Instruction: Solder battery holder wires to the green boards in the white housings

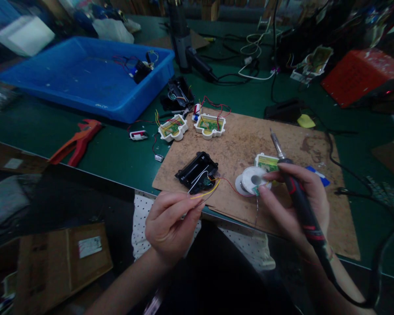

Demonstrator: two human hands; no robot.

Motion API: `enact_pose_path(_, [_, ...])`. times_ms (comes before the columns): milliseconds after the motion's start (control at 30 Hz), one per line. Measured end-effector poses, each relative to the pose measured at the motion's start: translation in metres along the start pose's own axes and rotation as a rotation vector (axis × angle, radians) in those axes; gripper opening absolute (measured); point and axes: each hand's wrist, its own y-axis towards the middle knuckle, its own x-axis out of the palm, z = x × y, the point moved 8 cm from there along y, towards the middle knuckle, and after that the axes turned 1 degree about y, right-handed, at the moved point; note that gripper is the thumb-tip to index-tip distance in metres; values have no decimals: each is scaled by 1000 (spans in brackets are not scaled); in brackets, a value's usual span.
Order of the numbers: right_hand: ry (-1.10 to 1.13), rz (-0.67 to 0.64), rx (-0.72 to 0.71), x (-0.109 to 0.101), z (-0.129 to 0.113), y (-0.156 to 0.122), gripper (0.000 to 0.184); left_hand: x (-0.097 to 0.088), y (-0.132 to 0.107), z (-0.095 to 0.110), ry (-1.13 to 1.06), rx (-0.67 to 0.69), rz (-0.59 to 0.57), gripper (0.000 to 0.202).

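Before the black housing, whose wires seem fixed inside but free beyond, the left hand pinches the yellow wire; right of it, the curled right hand grips a soldering iron, touching a white spool, while two boards behind already carry wires.

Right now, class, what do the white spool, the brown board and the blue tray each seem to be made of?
White spool: probably plastic, smooth, with a round rim. Brown board: stained, matte, perhaps fibreboard or cardboard. Blue tray: likely moulded plastic, faintly glossy, rounded corners.
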Motion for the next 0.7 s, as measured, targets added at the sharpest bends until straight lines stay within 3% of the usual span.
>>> enact_pose_path(200, [-14, 10, -26, -2, -5, 1, 63, 7, -1, 5, -34, 52, -60, 24])
enact_pose_path(367, [4, -1, -16, -1, -5, 0, 63, 22, 5, 20, -57, 173, -168, 25])
enact_pose_path(500, [18, -4, -10, -1, -5, 1, 63, 48, 13, 29, -116, 187, -361, 8])
enact_pose_path(567, [25, -7, -10, -1, -5, 1, 62, 61, 16, 35, -121, 228, -449, 12])
enact_pose_path(700, [50, -12, 0, 0, -6, 1, 62, 69, 22, 43, -119, 278, -422, 12])
